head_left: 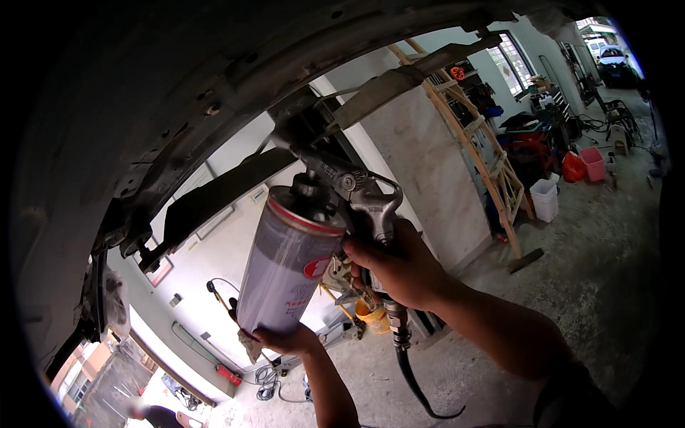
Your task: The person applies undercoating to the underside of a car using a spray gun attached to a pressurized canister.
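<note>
My right hand [399,267] is wrapped round the grip of a metal air spray gun [364,189], with a black hose [410,378] hanging from its lower fitting. A large cylindrical can [282,260], pale with a red rim and label, is attached to the gun. My left hand [282,335] grips the can at its bottom and holds it tilted. The gun's nozzle end points up toward the dark vehicle underside [164,100], close to a bracket on it; where exactly it ends is hard to make out.
Behind stand a wooden ladder [471,135], a white bucket [544,201], a pink bin [592,164] and a yellow bucket [372,317]. A red extinguisher [227,374] and coiled hoses [267,381] are by the wall. A person [153,417] is at lower left; cars show through the far doorway.
</note>
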`<action>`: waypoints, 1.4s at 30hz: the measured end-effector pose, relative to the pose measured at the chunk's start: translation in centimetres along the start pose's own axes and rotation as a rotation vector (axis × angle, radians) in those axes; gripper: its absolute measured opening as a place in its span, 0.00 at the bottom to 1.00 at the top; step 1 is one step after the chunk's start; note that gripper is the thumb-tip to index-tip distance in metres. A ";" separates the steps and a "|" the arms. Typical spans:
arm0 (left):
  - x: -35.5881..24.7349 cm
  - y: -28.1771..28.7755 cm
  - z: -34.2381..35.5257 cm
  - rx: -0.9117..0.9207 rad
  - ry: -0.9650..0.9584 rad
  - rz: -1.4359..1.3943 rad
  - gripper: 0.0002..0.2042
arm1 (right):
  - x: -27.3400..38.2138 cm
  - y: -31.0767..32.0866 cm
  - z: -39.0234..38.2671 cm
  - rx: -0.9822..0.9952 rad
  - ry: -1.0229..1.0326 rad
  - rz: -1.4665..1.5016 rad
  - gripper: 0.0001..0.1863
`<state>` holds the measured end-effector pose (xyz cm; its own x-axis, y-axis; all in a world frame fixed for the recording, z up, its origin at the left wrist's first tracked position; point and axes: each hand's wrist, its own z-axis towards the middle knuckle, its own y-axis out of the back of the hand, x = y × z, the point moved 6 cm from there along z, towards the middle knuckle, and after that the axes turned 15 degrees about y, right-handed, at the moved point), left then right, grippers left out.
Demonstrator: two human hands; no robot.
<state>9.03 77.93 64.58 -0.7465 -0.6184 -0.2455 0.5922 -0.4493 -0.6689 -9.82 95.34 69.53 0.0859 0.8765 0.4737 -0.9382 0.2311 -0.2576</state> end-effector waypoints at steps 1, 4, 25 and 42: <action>0.6 0.0 0.0 -0.003 0.007 -0.007 0.33 | -0.2 0.1 0.0 0.050 -0.099 -0.053 0.08; 2.8 -0.1 0.5 0.085 -0.062 0.012 0.33 | -0.6 0.5 -1.1 -0.111 0.032 -0.034 0.08; 7.0 -3.2 3.8 0.160 0.042 -0.090 0.31 | 2.0 1.4 3.6 -0.052 -0.057 -0.153 0.12; 11.0 -11.0 -2.2 0.237 0.134 -0.180 0.33 | 5.7 10.3 2.0 -0.163 0.047 -0.148 0.12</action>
<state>-6.41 77.51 67.66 -0.8697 -0.4322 -0.2386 0.4894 -0.6913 -0.5316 -19.67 101.88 71.25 0.2376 0.8456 0.4780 -0.8477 0.4208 -0.3230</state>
